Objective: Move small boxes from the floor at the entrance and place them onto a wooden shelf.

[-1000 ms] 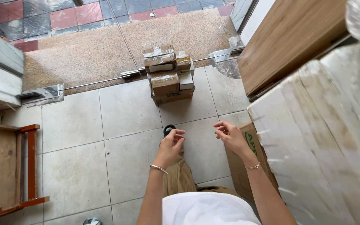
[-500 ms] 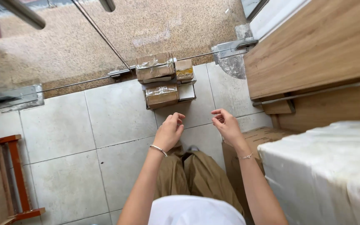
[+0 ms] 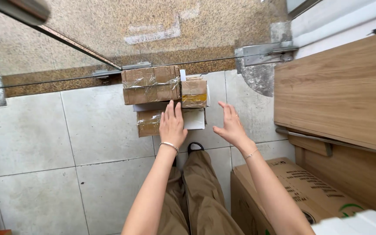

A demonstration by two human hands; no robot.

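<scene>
A stack of taped cardboard parcels sits on the tiled floor by the glass door's threshold. On top lie a larger brown parcel (image 3: pixel 151 84) and a smaller one with yellow tape (image 3: pixel 194 92); a lower box (image 3: pixel 149 122) and a white parcel (image 3: pixel 194 119) show beneath. My left hand (image 3: pixel 172 124) reaches over the stack's near edge with fingers extended, over the lower boxes. Just right of the stack, my right hand (image 3: pixel 230 124) hovers with spread fingers and holds nothing.
A wooden counter (image 3: pixel 340 91) stands to the right, with a large cardboard box (image 3: pixel 292 191) on the floor beside my legs. A glass door with metal floor fittings (image 3: pixel 262 54) runs along the threshold. Grey floor tiles (image 3: pixel 88 139) lie to the left.
Both hands have moved forward and down toward the parcel stack. The camera has come closer to the stack.
</scene>
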